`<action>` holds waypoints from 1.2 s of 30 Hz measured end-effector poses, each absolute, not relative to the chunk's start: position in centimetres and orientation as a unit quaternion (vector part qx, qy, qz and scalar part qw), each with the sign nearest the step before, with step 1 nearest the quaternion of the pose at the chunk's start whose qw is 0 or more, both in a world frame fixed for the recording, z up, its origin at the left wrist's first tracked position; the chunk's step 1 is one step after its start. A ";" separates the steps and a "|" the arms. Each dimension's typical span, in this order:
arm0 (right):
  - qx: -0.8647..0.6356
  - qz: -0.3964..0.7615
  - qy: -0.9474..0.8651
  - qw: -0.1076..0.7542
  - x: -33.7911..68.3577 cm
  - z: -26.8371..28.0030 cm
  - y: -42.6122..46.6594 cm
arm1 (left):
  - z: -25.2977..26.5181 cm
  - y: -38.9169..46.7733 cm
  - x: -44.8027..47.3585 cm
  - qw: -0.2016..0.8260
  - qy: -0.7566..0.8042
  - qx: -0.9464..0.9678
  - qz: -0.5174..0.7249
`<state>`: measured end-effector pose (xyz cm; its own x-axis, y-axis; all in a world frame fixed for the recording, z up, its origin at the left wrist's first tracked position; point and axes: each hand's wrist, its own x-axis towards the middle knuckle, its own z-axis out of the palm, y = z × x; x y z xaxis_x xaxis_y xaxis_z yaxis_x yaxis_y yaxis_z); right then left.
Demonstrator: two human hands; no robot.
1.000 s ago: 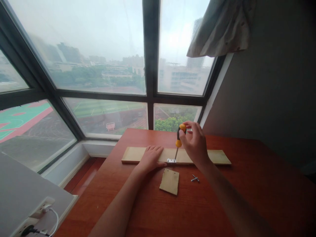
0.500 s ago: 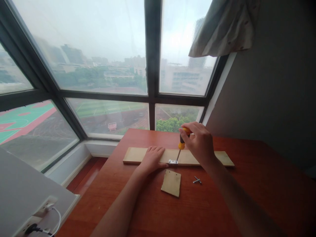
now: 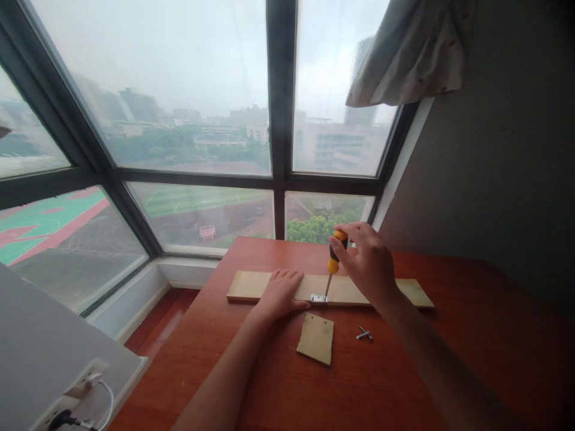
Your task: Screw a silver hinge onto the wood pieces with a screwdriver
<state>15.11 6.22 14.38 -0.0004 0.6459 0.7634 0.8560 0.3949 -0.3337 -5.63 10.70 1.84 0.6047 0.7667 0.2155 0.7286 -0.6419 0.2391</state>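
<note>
A long pale wooden board [image 3: 252, 286] lies flat across the table. My left hand [image 3: 279, 293] rests on it left of the middle, fingers stretched out over the top face and thumb along the front edge. My right hand [image 3: 371, 260] is closed around the yellow and black handle of a screwdriver [image 3: 333, 263]. The shaft slants down to a small silver metal bracket [image 3: 318, 298] at the board's front edge, just right of my left thumb. Whether a screw sits under the tip is too small to tell.
On the reddish-brown table [image 3: 269, 395], a small wooden piece [image 3: 315, 339] with two holes lies in front of the board. Several loose screws [image 3: 364, 334] lie to its right. Behind the table stand large windows [image 3: 193, 90]; plugged-in cords [image 3: 74, 416] are at the lower left.
The whole view has shifted slightly, so everything appears a little further right and lower. Both hands keep their places on the board and the screwdriver.
</note>
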 end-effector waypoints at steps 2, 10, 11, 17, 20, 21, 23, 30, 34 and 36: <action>-0.550 -0.114 -0.694 0.449 15.2 14.4 6.3 | 1.8 10.7 -5.6 0.063 0.418 0.893 0.151; -0.511 -0.070 -0.719 0.465 15.5 14.2 6.5 | 1.8 10.8 -5.6 0.067 0.419 0.892 0.154; -0.516 -0.072 -0.719 0.460 15.5 14.2 6.5 | 1.8 10.8 -5.6 0.068 0.419 0.892 0.154; -0.563 -0.130 -0.700 0.418 15.8 14.0 6.7 | 1.9 10.8 -5.6 0.064 0.419 0.894 0.146; -0.557 -0.112 -0.703 0.428 15.9 13.9 6.9 | 1.9 10.8 -5.6 0.065 0.423 0.893 0.141; -0.555 -0.105 -0.703 0.433 15.9 13.9 6.9 | 1.8 10.8 -5.6 0.065 0.422 0.893 0.142; -0.547 -0.084 -0.707 0.440 16.0 14.0 6.9 | 1.8 10.8 -5.7 0.064 0.421 0.893 0.145; -0.572 -0.121 -0.719 0.376 16.1 14.4 6.3 | 1.7 10.9 -5.6 0.066 0.427 0.891 0.137; -0.596 -0.149 -0.714 0.336 16.2 14.6 6.5 | 1.7 10.9 -5.5 0.067 0.425 0.892 0.140; -0.588 -0.138 -0.722 0.337 16.2 14.8 6.8 | 1.6 11.0 -5.6 0.067 0.421 0.893 0.145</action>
<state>16.24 6.77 14.81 -0.0817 0.7566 0.6487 0.9423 0.2707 -0.1971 -5.58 11.00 1.57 0.6025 0.7720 0.2027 0.7329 -0.6357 0.2426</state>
